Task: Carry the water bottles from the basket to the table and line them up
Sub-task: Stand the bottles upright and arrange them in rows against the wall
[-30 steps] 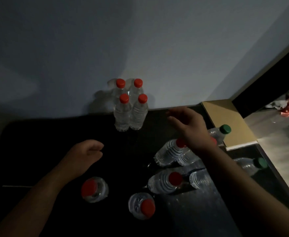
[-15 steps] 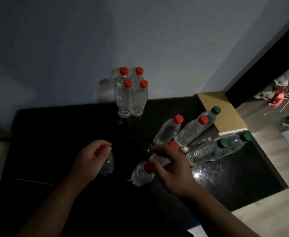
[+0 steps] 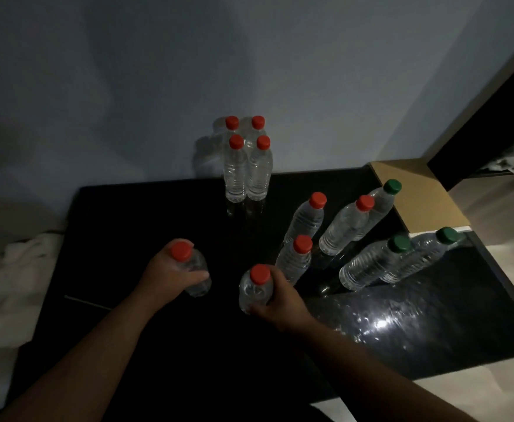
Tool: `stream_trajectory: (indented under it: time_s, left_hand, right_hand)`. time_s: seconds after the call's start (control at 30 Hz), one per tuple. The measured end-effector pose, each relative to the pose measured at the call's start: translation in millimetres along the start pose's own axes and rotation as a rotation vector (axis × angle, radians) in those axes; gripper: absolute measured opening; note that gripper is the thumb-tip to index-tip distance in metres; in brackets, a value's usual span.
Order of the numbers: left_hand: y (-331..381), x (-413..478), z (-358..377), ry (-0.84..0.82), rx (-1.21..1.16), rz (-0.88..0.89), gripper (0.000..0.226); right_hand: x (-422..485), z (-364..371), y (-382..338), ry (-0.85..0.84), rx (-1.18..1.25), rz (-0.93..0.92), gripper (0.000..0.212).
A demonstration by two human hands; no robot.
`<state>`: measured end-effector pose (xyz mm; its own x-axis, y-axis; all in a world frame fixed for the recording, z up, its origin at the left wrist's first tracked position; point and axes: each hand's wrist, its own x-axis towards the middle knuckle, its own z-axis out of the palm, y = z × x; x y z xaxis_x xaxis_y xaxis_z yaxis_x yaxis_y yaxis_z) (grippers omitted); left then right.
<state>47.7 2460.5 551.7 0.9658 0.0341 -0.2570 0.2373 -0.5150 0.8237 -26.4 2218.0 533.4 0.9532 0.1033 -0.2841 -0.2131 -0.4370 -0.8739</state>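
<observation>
Black table point(image 3: 127, 214): four upright bottles point(image 3: 246, 169) in a tight block at the far edge, six further bottles point(image 3: 341, 226) toward the right edge. Left hand point(image 3: 170, 278) grips a red-capped bottle point(image 3: 197, 269) and right hand point(image 3: 280, 295) grips a second red-capped bottle point(image 3: 254, 289), both over the surface's middle.

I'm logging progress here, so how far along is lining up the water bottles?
Done: four red-capped bottles stand in a tight block by the wall on the black table. In hand: the left hand grips a red-capped bottle, the right hand a second bottle. Left: six loose bottles on the right, three green-capped, stand unaligned. No basket shows.
</observation>
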Motion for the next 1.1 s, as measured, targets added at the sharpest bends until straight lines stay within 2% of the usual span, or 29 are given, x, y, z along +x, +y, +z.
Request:
stream_trajectory:
  time_s: [0.17,0.3,0.4,0.57,0.77,0.9,1.1]
  left_hand:
    - [0,-29,3,-0.025,0.085,-0.019,0.055]
    - [-5,-56,17,0.01,0.03,-0.069,0.063]
    - [-16,-70,22,0.036,0.047,-0.064,0.068]
    - [-13,-76,20,0.106,0.016,-0.086,0.06]
    - [19,-80,-2,0.107,-0.087,0.063,0.045]
    - [51,-70,-25,0.104,-0.195,0.166,0.038]
    - [110,-39,-46,0.108,-0.325,0.373,0.042]
  right_hand:
    - [0,-3,7,-0.013,0.009,0.046,0.067]
    - [-13,-13,4,-0.029,-0.002,0.001,0.055]
    - [-25,-21,-2,-0.034,0.026,-0.033,0.056]
    - [-42,-38,-32,-0.024,0.014,-0.131,0.057]
    - [-50,-60,-79,0.074,0.069,-0.209,0.051]
    - [-43,-71,-111,0.178,0.156,-0.234,0.057]
    - [-26,-104,-156,0.22,0.176,-0.289,0.056]
